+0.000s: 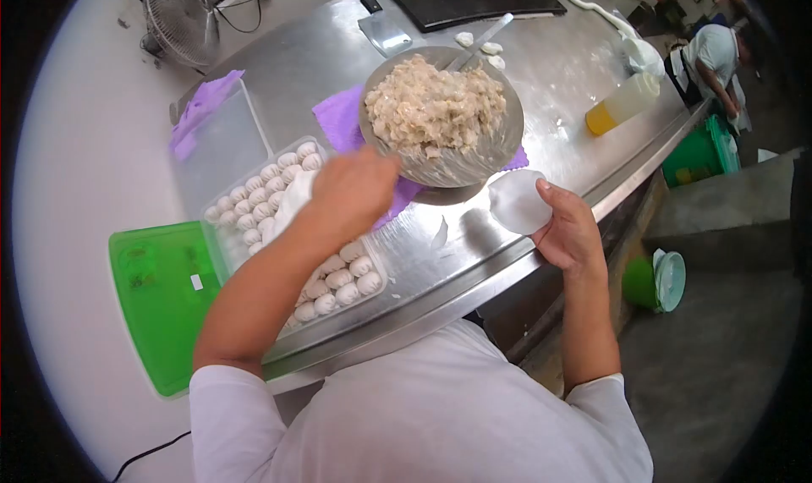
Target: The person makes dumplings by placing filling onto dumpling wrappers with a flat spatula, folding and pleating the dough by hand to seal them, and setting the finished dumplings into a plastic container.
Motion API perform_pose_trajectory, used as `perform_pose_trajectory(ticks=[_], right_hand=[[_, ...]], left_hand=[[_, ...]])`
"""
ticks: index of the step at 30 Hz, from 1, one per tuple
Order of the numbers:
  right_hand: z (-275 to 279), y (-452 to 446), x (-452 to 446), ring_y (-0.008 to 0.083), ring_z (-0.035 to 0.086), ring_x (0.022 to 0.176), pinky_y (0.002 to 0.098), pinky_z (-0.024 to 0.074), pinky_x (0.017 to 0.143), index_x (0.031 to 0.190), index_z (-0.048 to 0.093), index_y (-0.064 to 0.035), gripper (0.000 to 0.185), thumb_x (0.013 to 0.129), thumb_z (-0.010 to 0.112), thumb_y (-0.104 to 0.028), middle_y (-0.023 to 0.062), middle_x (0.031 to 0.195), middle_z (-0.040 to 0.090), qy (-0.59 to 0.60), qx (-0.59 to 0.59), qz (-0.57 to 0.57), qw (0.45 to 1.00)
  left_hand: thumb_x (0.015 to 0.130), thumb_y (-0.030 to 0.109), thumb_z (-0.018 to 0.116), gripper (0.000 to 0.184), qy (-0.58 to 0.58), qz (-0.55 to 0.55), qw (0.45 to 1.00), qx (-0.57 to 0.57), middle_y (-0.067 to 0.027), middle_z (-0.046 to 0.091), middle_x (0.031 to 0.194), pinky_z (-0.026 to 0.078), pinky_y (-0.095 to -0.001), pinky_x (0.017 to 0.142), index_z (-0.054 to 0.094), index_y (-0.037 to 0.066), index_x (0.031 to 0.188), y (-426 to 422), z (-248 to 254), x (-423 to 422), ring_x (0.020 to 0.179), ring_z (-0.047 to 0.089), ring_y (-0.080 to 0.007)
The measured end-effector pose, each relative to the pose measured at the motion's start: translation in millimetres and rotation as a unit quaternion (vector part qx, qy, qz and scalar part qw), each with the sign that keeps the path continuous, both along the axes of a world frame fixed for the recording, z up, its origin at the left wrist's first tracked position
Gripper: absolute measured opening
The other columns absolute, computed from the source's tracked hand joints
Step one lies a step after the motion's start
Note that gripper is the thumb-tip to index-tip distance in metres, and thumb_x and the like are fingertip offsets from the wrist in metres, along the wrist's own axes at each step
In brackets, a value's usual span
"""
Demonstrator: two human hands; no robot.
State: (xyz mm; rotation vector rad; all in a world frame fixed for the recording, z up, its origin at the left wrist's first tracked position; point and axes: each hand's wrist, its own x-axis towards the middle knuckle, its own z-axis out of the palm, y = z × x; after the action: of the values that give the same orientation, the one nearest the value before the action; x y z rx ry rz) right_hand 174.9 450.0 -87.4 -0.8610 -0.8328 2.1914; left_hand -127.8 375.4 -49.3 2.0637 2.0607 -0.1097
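On my right, a thin round white dough wrapper [518, 202] lies across the fingers of my right hand [568, 227], its thumb pressed on the edge. My left hand [355, 191] is curled closed between the dumpling tray and the bowl; whatever its fingers hold is hidden. Pleated white dumplings [338, 280] stand in rows in a clear plastic tray [379, 273], partly covered by my left forearm. A white sheet or cloth [292, 202] lies over some of them. Beyond my hands, a metal bowl [440, 172] holds pale chunky filling [436, 102], with a flat-handled utensil [482, 41] stuck in it.
Purple cloth [338, 119] sits under the bowl on the steel table [313, 68]. A green lid [156, 305] is left of the tray. An oil bottle [622, 104] stands near the right edge. A fan [179, 19] is at back left; a co-worker [710, 60] stands far right.
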Motion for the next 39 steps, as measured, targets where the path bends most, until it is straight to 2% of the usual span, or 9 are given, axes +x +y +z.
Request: perform_pose_trajectory(ticks=[5, 7, 11, 14, 22, 25, 27, 30, 39], right_hand=[[7.4, 2.9, -5.0, 0.0341, 0.067, 0.113, 0.0468, 0.0517, 0.103, 0.126, 0.055, 0.0125, 0.041, 0.103, 0.054, -0.021, 0.0243, 0.122, 0.066, 0.026, -0.061, -0.009, 0.998], [8.0, 5.5, -7.0, 0.0342, 0.066, 0.113, 0.0471, 0.0516, 0.103, 0.126, 0.055, 0.0120, 0.041, 0.102, 0.054, -0.021, 0.0241, 0.122, 0.066, 0.019, -0.072, -0.010, 0.997], [5.4, 7.7, -4.6, 0.0345, 0.066, 0.113, 0.0489, 0.0511, 0.104, 0.127, 0.054, 0.0103, 0.039, 0.101, 0.054, -0.019, 0.0231, 0.122, 0.066, 0.018, -0.101, -0.002, 0.995], [6.0, 11.2, -10.3, 0.0352, 0.066, 0.114, 0.0512, 0.0506, 0.104, 0.127, 0.053, 0.0095, 0.039, 0.101, 0.054, -0.019, 0.0229, 0.122, 0.065, 0.005, -0.131, 0.005, 0.991], [3.8, 19.6, -21.4, 0.0368, 0.061, 0.118, 0.0581, 0.0465, 0.105, 0.135, 0.046, 0.0052, 0.042, 0.102, 0.053, -0.021, 0.0225, 0.128, 0.059, -0.045, -0.193, 0.014, 0.980], [-7.9, 20.4, -29.9, 0.0374, 0.058, 0.122, 0.0598, 0.0445, 0.106, 0.137, 0.043, 0.0040, 0.043, 0.103, 0.050, -0.021, 0.0231, 0.133, 0.056, -0.053, -0.220, 0.015, 0.974], [-14.4, 21.9, -37.6, 0.0390, 0.055, 0.127, 0.0633, 0.0413, 0.109, 0.140, 0.040, 0.0041, 0.047, 0.102, 0.052, -0.022, 0.0234, 0.138, 0.052, -0.018, -0.240, -0.007, 0.971], [-1.6, 23.1, -51.6, 0.0397, 0.053, 0.128, 0.0603, 0.0437, 0.107, 0.142, 0.037, 0.0049, 0.043, 0.106, 0.042, -0.019, 0.0236, 0.140, 0.050, -0.027, -0.222, -0.048, 0.973], [-7.5, 25.6, -46.7, 0.0398, 0.057, 0.122, 0.0564, 0.0510, 0.099, 0.140, 0.035, 0.0066, 0.041, 0.107, 0.037, -0.017, 0.0256, 0.136, 0.050, -0.078, -0.194, -0.063, 0.976]], left_hand=[[0.087, 0.006, 0.051, 0.037, -0.007, 0.049, 0.996, 0.071, -0.0203, 0.067, 0.100, 0.054, -0.0502, 0.076, 0.063, 0.005, 0.122, 0.7, -12.9, 3.5, 0.091, 0.068, -0.0370], [0.087, 0.007, 0.051, 0.037, 0.007, 0.001, 0.999, -0.035, -0.0201, 0.067, 0.099, 0.054, -0.0498, 0.075, 0.063, 0.004, 0.123, -4.6, -18.0, 19.4, 0.091, 0.069, -0.0364], [0.087, 0.009, 0.051, 0.034, -0.008, 0.053, 0.998, 0.038, -0.0200, 0.067, 0.094, 0.054, -0.0501, 0.077, 0.066, 0.006, 0.118, -4.8, 16.7, -2.0, 0.091, 0.069, -0.0372], [0.086, 0.009, 0.052, 0.035, 0.018, 0.036, 0.999, 0.012, -0.0196, 0.068, 0.095, 0.054, -0.0495, 0.079, 0.067, 0.010, 0.118, 0.3, -19.4, -5.4, 0.093, 0.069, -0.0369], [0.083, 0.003, 0.053, 0.040, -0.001, 0.039, 0.997, -0.071, -0.0222, 0.071, 0.102, 0.054, -0.0478, 0.084, 0.070, 0.010, 0.118, 16.8, -5.9, -17.8, 0.099, 0.069, -0.0371], [0.081, -0.001, 0.053, 0.047, -0.072, -0.020, 0.995, -0.068, -0.0234, 0.070, 0.102, 0.054, -0.0475, 0.084, 0.068, 0.011, 0.124, 5.4, -15.1, -17.6, 0.096, 0.069, -0.0376], [0.082, -0.002, 0.053, 0.048, -0.295, -0.015, 0.955, -0.036, -0.0233, 0.070, 0.102, 0.053, -0.0462, 0.085, 0.068, 0.011, 0.126, -3.1, -34.2, -16.7, 0.096, 0.068, -0.0371], [0.086, -0.002, 0.051, 0.045, -0.380, 0.027, 0.924, -0.033, -0.0233, 0.070, 0.101, 0.052, -0.0459, 0.085, 0.068, 0.009, 0.125, -31.1, -27.2, 21.5, 0.095, 0.068, -0.0376], [0.087, 0.004, 0.049, 0.042, -0.134, 0.036, 0.990, 0.026, -0.0264, 0.068, 0.097, 0.051, -0.0495, 0.083, 0.068, 0.008, 0.124, -8.2, -11.9, -3.2, 0.094, 0.066, -0.0418]])
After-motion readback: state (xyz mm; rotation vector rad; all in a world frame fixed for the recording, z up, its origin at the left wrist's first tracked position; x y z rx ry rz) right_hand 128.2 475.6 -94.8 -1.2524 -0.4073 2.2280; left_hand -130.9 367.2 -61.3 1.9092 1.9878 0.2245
